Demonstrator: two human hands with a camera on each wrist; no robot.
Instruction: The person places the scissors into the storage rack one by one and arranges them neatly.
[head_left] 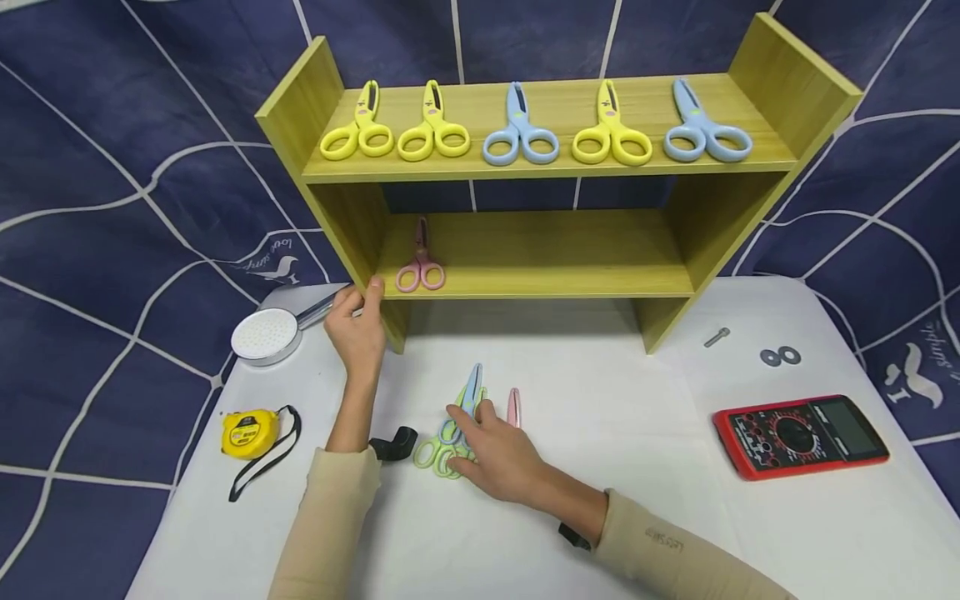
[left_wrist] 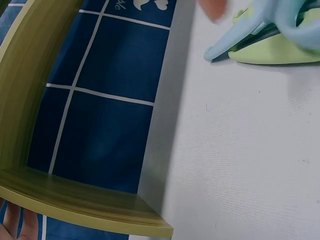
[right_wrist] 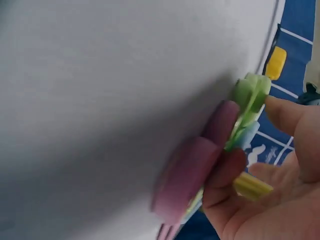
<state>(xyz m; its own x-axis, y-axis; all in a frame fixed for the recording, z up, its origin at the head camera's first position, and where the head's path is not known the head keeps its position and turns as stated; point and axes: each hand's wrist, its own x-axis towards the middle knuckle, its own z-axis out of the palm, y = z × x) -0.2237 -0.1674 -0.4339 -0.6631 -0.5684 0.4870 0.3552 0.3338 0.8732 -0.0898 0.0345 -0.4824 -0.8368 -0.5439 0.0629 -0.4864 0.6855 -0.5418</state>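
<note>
My left hand [head_left: 358,329] holds the left side panel of the two-tier wooden shelf [head_left: 540,296], thumb on its front edge. In the left wrist view its fingers [left_wrist: 27,225] show outside the panel. My right hand [head_left: 498,454] reaches over a pile of scissors on the table, thumb and fingers spread apart. In the pile, light blue scissors [head_left: 471,392] overlie green scissors [head_left: 424,453]; pink scissors [head_left: 513,408] are partly hidden behind the hand. In the right wrist view the thumb is close to a green handle [right_wrist: 255,92], another finger beside a pink handle [right_wrist: 185,175].
Several yellow scissors [head_left: 433,125] and blue scissors [head_left: 519,129] lie on the top tier, pink scissors [head_left: 422,265] on the lower. A shower head [head_left: 266,335] and tape measure [head_left: 250,433] lie left; a bolt [head_left: 717,337], washers [head_left: 780,357] and red multimeter [head_left: 798,436] lie right.
</note>
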